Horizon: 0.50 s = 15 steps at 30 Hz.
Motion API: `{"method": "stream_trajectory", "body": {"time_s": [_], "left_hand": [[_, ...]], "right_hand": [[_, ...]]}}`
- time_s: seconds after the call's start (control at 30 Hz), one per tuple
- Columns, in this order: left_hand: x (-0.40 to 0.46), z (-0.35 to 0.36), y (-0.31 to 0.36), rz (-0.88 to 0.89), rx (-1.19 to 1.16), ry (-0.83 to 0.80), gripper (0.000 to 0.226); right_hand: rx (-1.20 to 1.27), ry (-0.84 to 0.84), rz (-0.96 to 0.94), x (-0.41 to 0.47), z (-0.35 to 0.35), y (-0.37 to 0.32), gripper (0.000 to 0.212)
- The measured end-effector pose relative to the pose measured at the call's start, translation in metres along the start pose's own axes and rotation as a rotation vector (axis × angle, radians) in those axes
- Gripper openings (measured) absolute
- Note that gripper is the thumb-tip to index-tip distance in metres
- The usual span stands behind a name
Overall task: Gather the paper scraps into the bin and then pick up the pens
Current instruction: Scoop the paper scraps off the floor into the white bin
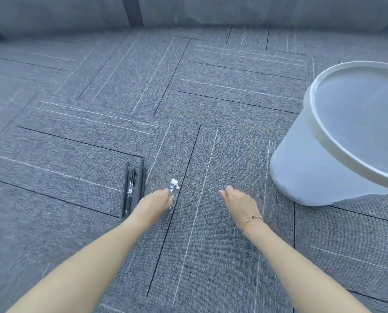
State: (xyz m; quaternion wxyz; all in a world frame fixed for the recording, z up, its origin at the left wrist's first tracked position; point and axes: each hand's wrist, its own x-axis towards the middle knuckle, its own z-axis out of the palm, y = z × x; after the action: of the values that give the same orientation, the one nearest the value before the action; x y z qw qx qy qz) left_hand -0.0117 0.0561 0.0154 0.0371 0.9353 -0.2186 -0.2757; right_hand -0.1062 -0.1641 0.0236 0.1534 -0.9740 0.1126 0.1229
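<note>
Scrap-gathering step in hand; pens not yet touched. Left hand (160,201) low on the carpet (222,109), fingers curled and drawn together at the scraps (173,184). It looks to be pinching some, a white sliver showing under the palm, but the frame is too blurred to be sure. Right hand (239,199) hovers right of it, fingers loosely curled, holding nothing visible; bracelet (252,220) on that wrist.

Scraps: small, white, crumpled bits, a little cluster just beyond the left fingertips. Light, likely to slip or scatter.

Bin (319,168) stands at right, well apart, pale, lined with a bag, mouth clear.

Pens (133,188): black, lying side by side just left of the left hand.

Next: close firmly on the bits, carry right, drop over the rim.
</note>
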Motion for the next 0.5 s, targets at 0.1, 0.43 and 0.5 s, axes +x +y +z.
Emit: {"method": "stream_trajectory", "body": {"time_s": [0.1, 0.43, 0.5], "left_hand": [[-0.005, 0.005, 0.013, -0.045, 0.163, -0.020, 0.030], [0.001, 0.003, -0.009, -0.122, -0.084, 0.036, 0.008], [0.005, 0.001, -0.021, -0.099, -0.127, 0.084, 0.014]], "right_hand": [[-0.029, -0.039, -0.056, -0.004, 0.001, -0.006, 0.030], [0.008, -0.031, -0.141, 0.007, 0.012, -0.016, 0.031], [-0.026, -0.036, -0.168, 0.018, 0.017, -0.026, 0.027]]}}
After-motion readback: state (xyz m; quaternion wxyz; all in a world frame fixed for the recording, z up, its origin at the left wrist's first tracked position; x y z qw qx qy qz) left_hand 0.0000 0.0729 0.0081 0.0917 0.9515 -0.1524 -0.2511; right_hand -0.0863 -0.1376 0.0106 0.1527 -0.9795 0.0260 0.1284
